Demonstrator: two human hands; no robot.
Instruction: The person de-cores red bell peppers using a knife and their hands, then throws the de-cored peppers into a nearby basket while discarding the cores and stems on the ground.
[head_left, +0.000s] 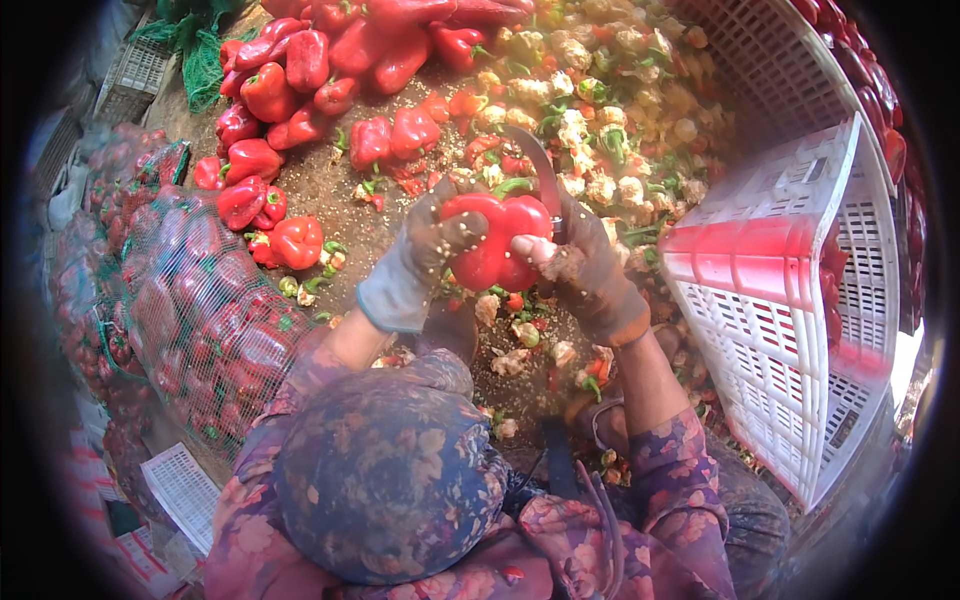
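Both gloved hands meet at a red bell pepper (491, 244) with a green stem at its top. My left hand (439, 244) grips the pepper's left side in a dirty, pale-cuffed glove. My right hand (589, 262), in a brown-stained glove with an orange cuff and a bare thumb tip, holds a curved knife (541, 161). Its blade rises beside the pepper's right side, and the thumb rests on the pepper. Below the hands, cut pepper cores (512, 362) and loose seeds lie on the ground. Two red peppers (394, 140) lie just beyond my left hand.
Whole red peppers (307, 60) are heaped at the upper left. Green mesh sacks (202, 300) full of peppers stand on the left. Many cut cores and stems (600, 142) cover the ground at the upper right. White plastic crates (750, 300) with peppers stand on the right.
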